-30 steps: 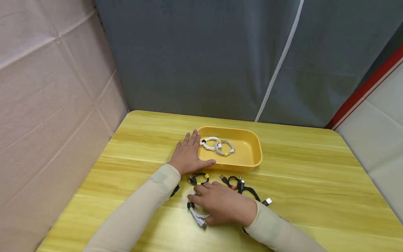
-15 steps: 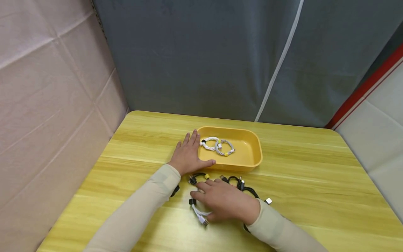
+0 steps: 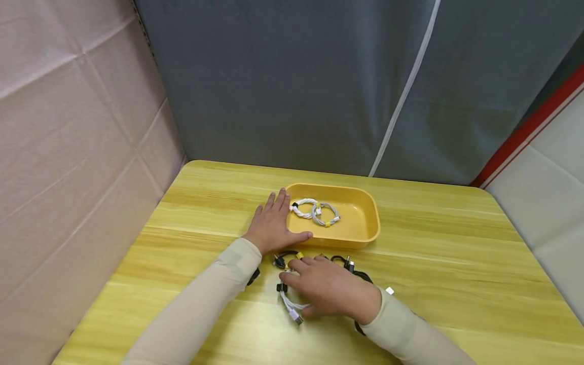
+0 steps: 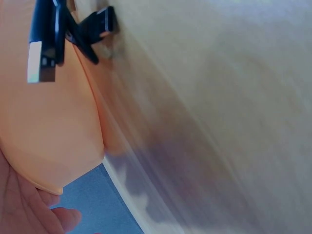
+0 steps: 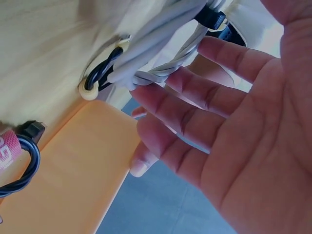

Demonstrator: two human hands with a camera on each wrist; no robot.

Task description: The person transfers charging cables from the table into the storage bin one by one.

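Low in the middle of the frame, the right hand (image 3: 330,291) lies flat, fingers straight, on a white cable (image 3: 289,304) on the tabletop (image 3: 456,263), likely to pin it. Above it, the left hand (image 3: 272,223) rests flat, fingers spread, beside the yellow tray (image 3: 371,223), steadying it.

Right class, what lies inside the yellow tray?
Inside the yellow tray lie two coiled white cables, side by side near its left end, each bound with a small tie. The left hand rests flat against the tray's outer left wall, covering nothing inside.
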